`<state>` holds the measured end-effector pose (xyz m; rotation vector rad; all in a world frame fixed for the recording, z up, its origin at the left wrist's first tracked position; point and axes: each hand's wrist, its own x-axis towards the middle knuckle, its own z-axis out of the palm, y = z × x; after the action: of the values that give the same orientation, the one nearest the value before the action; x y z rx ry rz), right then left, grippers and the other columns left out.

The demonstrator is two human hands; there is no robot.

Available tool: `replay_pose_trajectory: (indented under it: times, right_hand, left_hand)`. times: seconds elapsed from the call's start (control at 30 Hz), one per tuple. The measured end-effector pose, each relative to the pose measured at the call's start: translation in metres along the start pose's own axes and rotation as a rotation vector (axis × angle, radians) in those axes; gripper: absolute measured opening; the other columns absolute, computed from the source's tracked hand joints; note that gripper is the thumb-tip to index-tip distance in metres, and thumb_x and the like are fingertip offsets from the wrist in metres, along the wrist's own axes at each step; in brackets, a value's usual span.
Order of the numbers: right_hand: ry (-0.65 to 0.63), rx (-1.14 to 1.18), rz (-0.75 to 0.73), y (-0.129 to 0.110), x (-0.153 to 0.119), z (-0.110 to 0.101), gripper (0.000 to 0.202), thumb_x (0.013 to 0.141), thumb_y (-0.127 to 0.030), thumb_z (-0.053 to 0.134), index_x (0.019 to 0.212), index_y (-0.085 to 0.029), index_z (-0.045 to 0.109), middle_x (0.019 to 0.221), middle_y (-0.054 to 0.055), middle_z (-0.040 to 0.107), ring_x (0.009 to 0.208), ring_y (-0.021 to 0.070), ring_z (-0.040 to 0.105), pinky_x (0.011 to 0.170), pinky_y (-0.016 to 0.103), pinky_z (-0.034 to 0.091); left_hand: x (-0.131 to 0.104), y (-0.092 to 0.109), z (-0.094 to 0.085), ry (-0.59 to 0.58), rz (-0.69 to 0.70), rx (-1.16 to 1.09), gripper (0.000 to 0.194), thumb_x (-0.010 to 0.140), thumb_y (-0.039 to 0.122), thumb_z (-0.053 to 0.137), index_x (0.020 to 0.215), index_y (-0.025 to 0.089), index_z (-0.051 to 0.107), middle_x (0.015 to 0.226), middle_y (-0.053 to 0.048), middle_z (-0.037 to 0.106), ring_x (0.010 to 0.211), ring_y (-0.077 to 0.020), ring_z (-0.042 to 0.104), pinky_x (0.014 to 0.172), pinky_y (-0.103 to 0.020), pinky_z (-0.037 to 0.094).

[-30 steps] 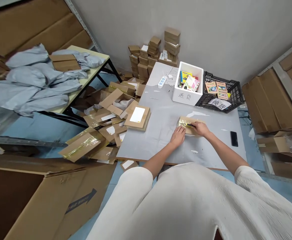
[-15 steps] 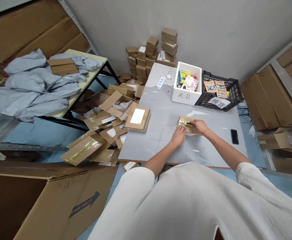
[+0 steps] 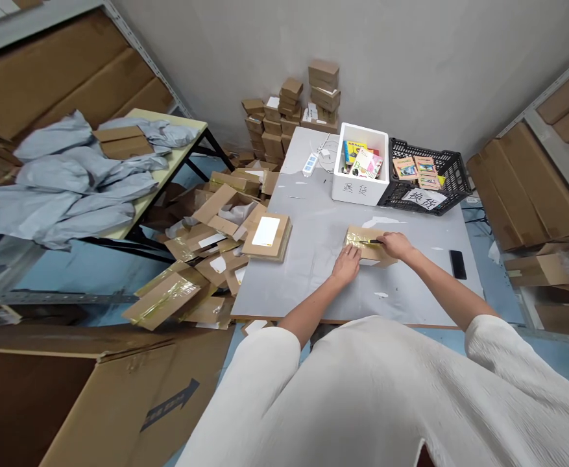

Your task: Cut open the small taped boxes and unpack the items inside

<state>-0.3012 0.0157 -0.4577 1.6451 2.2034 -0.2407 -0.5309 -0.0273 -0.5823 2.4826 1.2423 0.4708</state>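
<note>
On the worktop (image 3: 308, 292), the taped carton (image 3: 372, 252) lies lengthwise left to right; our right hand (image 3: 395, 245), by its right end, grips a cutter (image 3: 375, 242) along that axis, our loosely open left hand (image 3: 347, 263) resting on its near left edge.

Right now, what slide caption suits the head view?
Left hand on a taped box, right hand holding a slim dark tool.

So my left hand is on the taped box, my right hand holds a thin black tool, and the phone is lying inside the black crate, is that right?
Not quite: the phone isn't inside the black crate. The head view shows it lying on the grey table, near its right edge. Your left hand is on the taped box, and your right hand holds the thin black tool.
</note>
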Motion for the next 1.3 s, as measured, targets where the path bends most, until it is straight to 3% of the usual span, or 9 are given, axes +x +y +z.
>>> replay_pose_trajectory:
  times: [0.5, 1.0, 1.13, 1.3]
  right_hand:
    - [-0.021, 0.054, 0.083, 0.072, -0.039, 0.027, 0.038, 0.11, -0.027, 0.05, 0.137, -0.026, 0.077, 0.127, 0.018, 0.076, 0.115, 0.0319, 0.072, 0.097, 0.041, 0.047]
    - [-0.003, 0.123, 0.173, 0.146, -0.076, 0.061, 0.04, 0.105, -0.024, 0.051, 0.133, -0.026, 0.079, 0.128, 0.016, 0.078, 0.109, 0.0314, 0.072, 0.093, 0.041, 0.048]
    - [0.042, 0.272, 0.211, 0.159, -0.085, 0.078, 0.042, 0.105, -0.03, 0.053, 0.14, -0.027, 0.077, 0.134, 0.012, 0.079, 0.115, 0.0318, 0.071, 0.086, 0.036, 0.05]
    - [0.118, 0.462, 0.189, 0.152, -0.084, 0.096, 0.037, 0.106, -0.036, 0.058, 0.134, -0.028, 0.08, 0.13, 0.009, 0.081, 0.114, 0.03, 0.073, 0.085, 0.031, 0.051]
  left_hand:
    - [0.015, 0.02, -0.009, -0.009, -0.151, 0.098, 0.056, 0.107, 0.026, 0.045, 0.161, 0.017, 0.054, 0.14, -0.023, 0.067, 0.141, -0.0388, 0.055, 0.119, -0.057, 0.038]
    - [0.029, 0.022, -0.009, -0.034, -0.232, 0.161, 0.049, 0.102, 0.022, 0.052, 0.15, 0.017, 0.062, 0.133, -0.022, 0.066, 0.134, -0.0389, 0.058, 0.117, -0.056, 0.039]
    - [0.047, 0.027, -0.011, -0.061, -0.18, 0.129, 0.044, 0.098, 0.018, 0.056, 0.142, 0.021, 0.063, 0.144, -0.02, 0.061, 0.14, -0.0367, 0.053, 0.118, -0.054, 0.04]
    - [0.085, 0.043, -0.013, -0.252, -0.061, 0.101, 0.048, 0.102, 0.032, 0.064, 0.149, 0.025, 0.057, 0.152, -0.015, 0.06, 0.144, -0.0348, 0.052, 0.123, -0.049, 0.037]
